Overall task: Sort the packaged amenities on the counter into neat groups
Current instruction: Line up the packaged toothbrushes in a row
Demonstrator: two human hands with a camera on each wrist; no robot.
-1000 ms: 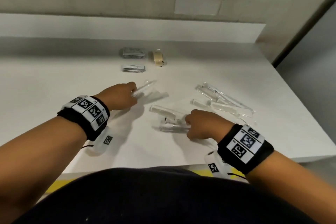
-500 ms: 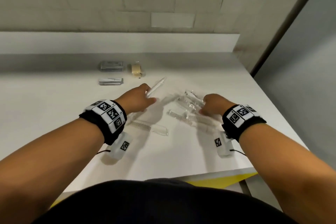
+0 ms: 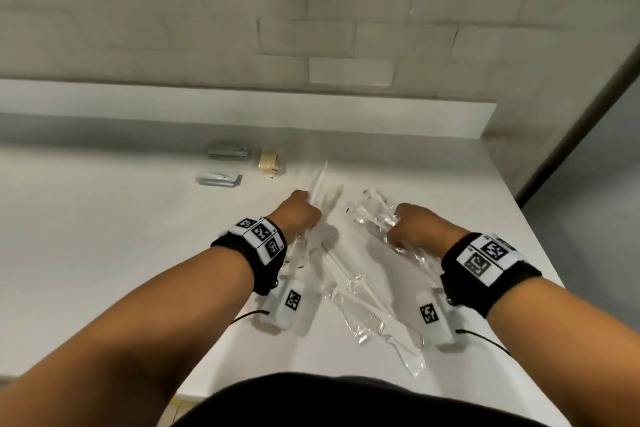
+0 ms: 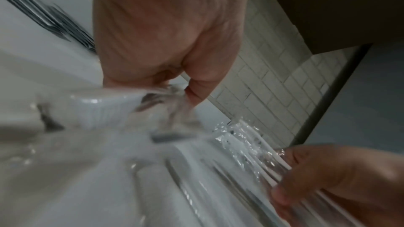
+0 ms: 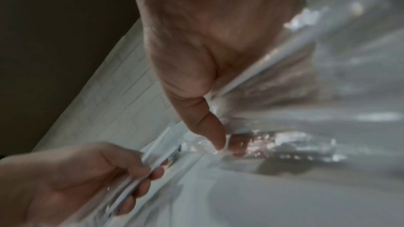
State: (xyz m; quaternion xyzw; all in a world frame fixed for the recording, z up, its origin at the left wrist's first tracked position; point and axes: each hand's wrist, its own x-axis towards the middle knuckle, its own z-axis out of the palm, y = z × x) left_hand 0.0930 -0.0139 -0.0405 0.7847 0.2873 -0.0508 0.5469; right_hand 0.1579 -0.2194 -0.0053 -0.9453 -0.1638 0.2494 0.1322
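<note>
While both hands work the clear packets, the step looks like gathering the long wrapped items into one bundle on the white desk (image 3: 104, 253). The left hand (image 3: 300, 216) has its fingers (image 5: 153, 173) curled round a slim white stick-like item in clear plastic wrap (image 3: 317, 189), just left of the loose heap of clear-wrapped white toothbrushes and combs (image 3: 360, 291). The right hand (image 3: 414, 230) pinches a crinkled bunch of clear packets (image 3: 372, 215), thumb against fingertip, just right of that heap's far end.

To do it well, I judge the ends should be squared up before setting down, with a light grip, since the film looks slippery and packets may slide out.

Far left and beyond the heap lie two stacks of flat grey sachets (image 3: 228, 151) and a small cream-coloured box (image 3: 270, 161), already grouped.

Against half a second ago, both hands sit further from the body, the left's item points more steeply away, and the right has closed on packets it was only reaching.
</note>
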